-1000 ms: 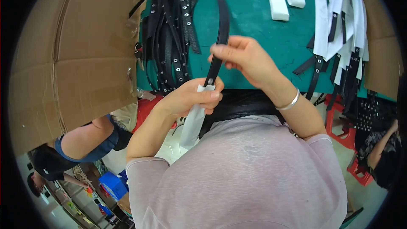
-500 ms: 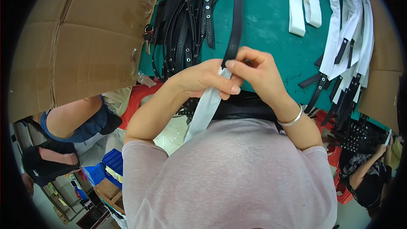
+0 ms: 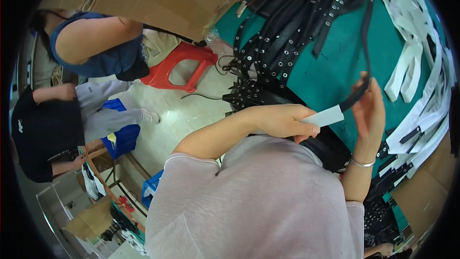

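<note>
My left hand (image 3: pixel 286 121) is closed on a flat white sleeve (image 3: pixel 329 115), its thumb pressed along the top. One end of a long black strap (image 3: pixel 354 98) goes into the sleeve's open mouth. My right hand (image 3: pixel 369 110), with a silver bangle at the wrist, has its fingers curled round the strap a little beyond that mouth. From there the strap runs up over the green table toward the far edge. The other end of the sleeve is hidden behind my left hand.
Black eyelet straps (image 3: pixel 287 33) lie heaped on the green table (image 3: pixel 338 74). White-sleeved straps (image 3: pixel 417 134) hang along its right side. A cardboard sheet (image 3: pixel 158 0) stands at upper left, near a red stool (image 3: pixel 175 69). Two people (image 3: pixel 96 43) are at left, beside a blue crate (image 3: pixel 122 136).
The view has turned left, showing more floor and the people. My hands have moved apart; the right has slid up along the strap while the left keeps the sleeve.
</note>
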Available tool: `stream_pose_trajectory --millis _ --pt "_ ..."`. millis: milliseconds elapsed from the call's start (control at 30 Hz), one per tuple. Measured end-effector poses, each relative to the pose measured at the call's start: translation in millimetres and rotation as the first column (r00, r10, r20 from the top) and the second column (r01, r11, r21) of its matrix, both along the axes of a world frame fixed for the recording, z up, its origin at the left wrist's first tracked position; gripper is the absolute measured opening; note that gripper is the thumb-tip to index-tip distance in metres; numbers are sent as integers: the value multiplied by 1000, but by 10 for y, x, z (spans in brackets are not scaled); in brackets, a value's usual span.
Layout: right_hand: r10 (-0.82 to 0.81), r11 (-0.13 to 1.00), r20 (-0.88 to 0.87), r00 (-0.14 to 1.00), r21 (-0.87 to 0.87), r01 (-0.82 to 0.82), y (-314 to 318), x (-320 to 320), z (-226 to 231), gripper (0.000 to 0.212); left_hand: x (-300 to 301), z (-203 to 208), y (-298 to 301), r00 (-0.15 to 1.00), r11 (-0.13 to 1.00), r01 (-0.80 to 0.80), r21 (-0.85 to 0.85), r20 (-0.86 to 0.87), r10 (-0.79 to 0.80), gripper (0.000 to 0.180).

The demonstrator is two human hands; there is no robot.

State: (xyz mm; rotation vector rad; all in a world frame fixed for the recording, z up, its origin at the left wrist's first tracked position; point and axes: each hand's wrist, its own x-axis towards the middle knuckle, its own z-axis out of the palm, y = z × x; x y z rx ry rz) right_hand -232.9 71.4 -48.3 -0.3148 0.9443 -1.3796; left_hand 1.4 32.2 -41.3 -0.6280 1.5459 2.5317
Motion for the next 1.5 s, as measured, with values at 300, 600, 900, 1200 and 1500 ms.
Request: stream_pose_trajectory --millis 300,600,900,1200,1500 --pt "95 981 -500 861 -102 -167 29 600 199 26 177 31 -224 995 986 -97 -133 -5 98 28" --pt "65 993 -566 822 -44 -109 29 442 257 23 102 -90 -292 1000 1000 -8 -24 -27 8 25" --pt "-99 986 -152 983 -145 77 -218 -124 376 22 -138 60 -350 998 998 56 15 0 -57 38" --pt "-402 874 -554 729 -468 127 -144 -336 1249 24 -770 570 -628 962 969 245 -36 -115 -248 47" --pt "-113 976 -707 698 -209 -54 119 -274 1058 21 -1133 707 -535 977 973 151 178 -180 -118 56"
